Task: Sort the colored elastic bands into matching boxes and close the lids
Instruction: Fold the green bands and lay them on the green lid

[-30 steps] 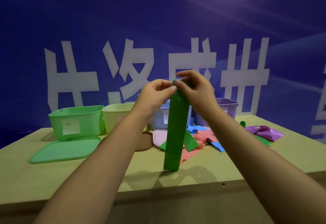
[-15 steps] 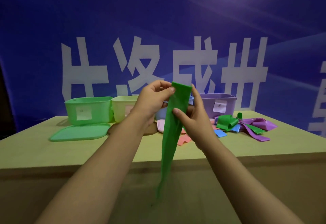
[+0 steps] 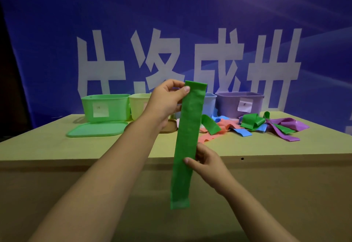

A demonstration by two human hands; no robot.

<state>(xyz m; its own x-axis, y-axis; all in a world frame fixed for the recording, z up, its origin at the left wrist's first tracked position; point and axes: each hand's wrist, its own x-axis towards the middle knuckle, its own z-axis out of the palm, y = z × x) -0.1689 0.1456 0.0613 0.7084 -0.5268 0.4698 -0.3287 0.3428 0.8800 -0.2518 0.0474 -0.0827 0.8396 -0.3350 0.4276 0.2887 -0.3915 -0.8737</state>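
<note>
A long green elastic band [image 3: 187,137] hangs straight down in front of the table edge. My left hand [image 3: 167,100] pinches its top corner with thumb and fingers. Lower down, my right hand [image 3: 206,162] pinches the band's middle from the right side. An open green box [image 3: 105,106] stands at the back left with its green lid [image 3: 97,129] lying flat before it. A pale yellow box [image 3: 139,103], a blue box [image 3: 209,102] and a purple box [image 3: 240,103] stand in the same row. Loose green, pink, blue and purple bands [image 3: 249,125] lie in a pile at the right.
The wooden table [image 3: 57,146] has its front edge right below my hands. A blue banner with large white characters [image 3: 190,60] fills the background. A brownish lid [image 3: 168,126] and a pink lid are partly hidden behind my left wrist.
My right hand slid from the band's top down to its middle. The band now hangs flat and straight, and the view has shifted back from the table.
</note>
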